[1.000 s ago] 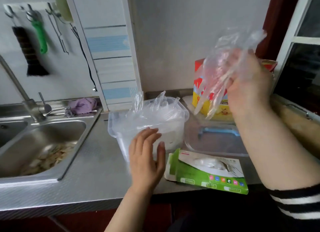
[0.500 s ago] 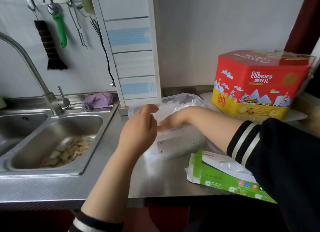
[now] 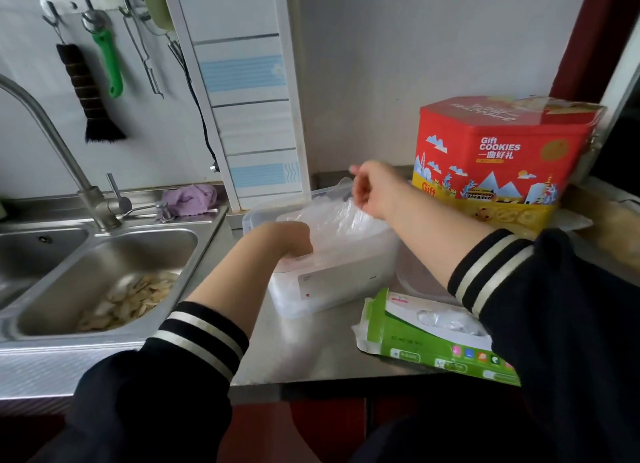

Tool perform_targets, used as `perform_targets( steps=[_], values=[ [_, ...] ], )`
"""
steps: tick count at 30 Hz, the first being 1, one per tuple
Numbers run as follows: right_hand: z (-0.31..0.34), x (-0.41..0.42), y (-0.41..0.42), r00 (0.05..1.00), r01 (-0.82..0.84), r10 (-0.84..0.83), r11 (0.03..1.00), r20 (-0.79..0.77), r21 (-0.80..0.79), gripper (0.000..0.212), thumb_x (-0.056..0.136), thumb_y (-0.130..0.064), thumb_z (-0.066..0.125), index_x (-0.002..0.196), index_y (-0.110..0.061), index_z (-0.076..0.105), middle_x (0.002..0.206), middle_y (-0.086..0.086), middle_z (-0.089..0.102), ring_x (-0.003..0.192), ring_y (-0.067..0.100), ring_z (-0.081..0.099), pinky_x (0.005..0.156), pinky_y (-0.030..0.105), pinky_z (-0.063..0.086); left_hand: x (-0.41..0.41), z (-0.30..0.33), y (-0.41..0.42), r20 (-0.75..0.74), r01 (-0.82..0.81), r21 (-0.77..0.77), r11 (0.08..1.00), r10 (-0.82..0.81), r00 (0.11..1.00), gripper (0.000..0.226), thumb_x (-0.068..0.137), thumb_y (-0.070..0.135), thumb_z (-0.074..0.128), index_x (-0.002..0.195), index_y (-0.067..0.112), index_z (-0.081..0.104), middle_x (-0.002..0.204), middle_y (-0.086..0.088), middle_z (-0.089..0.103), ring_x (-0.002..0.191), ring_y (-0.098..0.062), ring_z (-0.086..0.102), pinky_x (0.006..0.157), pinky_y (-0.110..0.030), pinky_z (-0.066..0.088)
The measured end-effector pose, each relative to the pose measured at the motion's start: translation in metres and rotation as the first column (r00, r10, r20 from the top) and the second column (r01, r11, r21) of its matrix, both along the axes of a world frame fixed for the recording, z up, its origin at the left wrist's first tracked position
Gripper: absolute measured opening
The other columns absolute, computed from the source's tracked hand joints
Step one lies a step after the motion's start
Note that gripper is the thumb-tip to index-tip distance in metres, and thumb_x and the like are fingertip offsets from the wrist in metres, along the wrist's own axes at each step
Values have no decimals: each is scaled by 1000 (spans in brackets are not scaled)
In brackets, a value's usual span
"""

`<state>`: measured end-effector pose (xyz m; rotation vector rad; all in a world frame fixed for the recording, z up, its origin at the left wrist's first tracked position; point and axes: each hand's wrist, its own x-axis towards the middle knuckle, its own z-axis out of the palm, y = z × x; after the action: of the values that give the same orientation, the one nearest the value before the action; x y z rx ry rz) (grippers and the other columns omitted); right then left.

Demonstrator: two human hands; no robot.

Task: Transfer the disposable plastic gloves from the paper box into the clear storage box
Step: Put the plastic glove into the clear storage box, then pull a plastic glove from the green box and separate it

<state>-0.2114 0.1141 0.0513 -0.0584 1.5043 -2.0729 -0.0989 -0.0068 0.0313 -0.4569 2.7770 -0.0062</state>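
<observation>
The clear storage box (image 3: pixel 341 284) stands on the steel counter, filled with crumpled plastic gloves (image 3: pixel 334 217) that bulge above its rim. My left hand (image 3: pixel 289 237) reaches down into the near left part of the box onto the gloves; its fingertips are hidden in the plastic. My right hand (image 3: pixel 374 191) is over the far side of the box, fingers curled on the top of the glove bundle. The green and white paper box (image 3: pixel 412 338) lies flat at the counter's front right, more gloves showing through its window.
A red and yellow cookie tin (image 3: pixel 502 158) stands behind the box on the right. A clear lid (image 3: pixel 419 279) lies under my right forearm. The sink (image 3: pixel 104 289) with peelings, a faucet (image 3: pixel 65 158) and a purple cloth (image 3: pixel 190 199) are on the left.
My right hand came down from in front of the cookie tin with a bunch of gloves into the storage box. My left hand left the box's front wall and went inside.
</observation>
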Motion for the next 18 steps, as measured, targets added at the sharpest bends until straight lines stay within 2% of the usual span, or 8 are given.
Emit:
perform_targets(
  steps=[3,6,8,10,11,12,14,18],
  values=[
    [18,18,37,987,17,-52,974,-153,-225,24,95,-10,36,89,-15,59,44,-7,36,37,6,29,36,17,21,-5,1,-8,-160,3,-152,988,-28,987,35,99,35,41,118,12,60,124,-6,60,109,-27,56,88,-34,42],
    [14,53,84,870,-125,148,989,-470,81,16,97,-16,49,93,-11,64,49,-3,44,43,10,36,40,20,28,2,6,-3,-391,-41,-204,978,-43,919,30,98,34,45,107,12,62,109,-10,63,97,-31,58,79,-38,47],
    [0,72,113,745,-141,383,891,-546,431,15,93,-23,61,88,-10,66,56,0,57,50,12,50,46,22,40,15,10,18,-663,13,-248,969,-179,727,27,99,31,47,99,10,65,96,-9,63,87,-30,57,67,-35,45],
    [-25,81,135,628,-66,602,673,-493,737,18,86,-32,70,86,-15,68,72,-3,68,64,10,59,59,20,45,32,7,51,-898,163,-193,968,-241,367,27,97,29,48,90,10,66,85,-6,62,75,-28,56,59,-33,41],
    [-38,83,141,579,16,672,556,-462,831,18,82,-38,73,86,-21,69,77,-8,67,69,6,58,61,18,43,40,2,66,-945,262,-156,952,-222,242,26,95,29,49,88,11,66,83,-4,62,71,-26,55,56,-32,40],
    [-52,85,147,548,100,703,484,-454,869,18,79,-42,75,84,-26,69,78,-12,63,70,1,55,61,16,40,47,-8,84,-958,359,-131,924,-211,195,25,94,31,50,88,12,66,82,-2,61,68,-24,56,55,-32,41],
    [-73,87,154,516,182,698,477,-496,860,16,77,-38,77,73,-34,62,74,-14,53,69,0,50,58,14,35,55,-39,112,-927,514,-50,856,-231,295,29,91,40,54,98,14,66,89,0,62,74,-21,60,60,-33,47],
    [-97,84,166,546,246,599,554,-586,795,25,75,-33,78,65,-38,55,82,-9,53,76,11,55,72,29,46,49,-96,132,-676,521,206,828,-265,688,76,72,72,46,125,17,51,120,-2,62,109,-25,57,90,-36,43]
  ],
)
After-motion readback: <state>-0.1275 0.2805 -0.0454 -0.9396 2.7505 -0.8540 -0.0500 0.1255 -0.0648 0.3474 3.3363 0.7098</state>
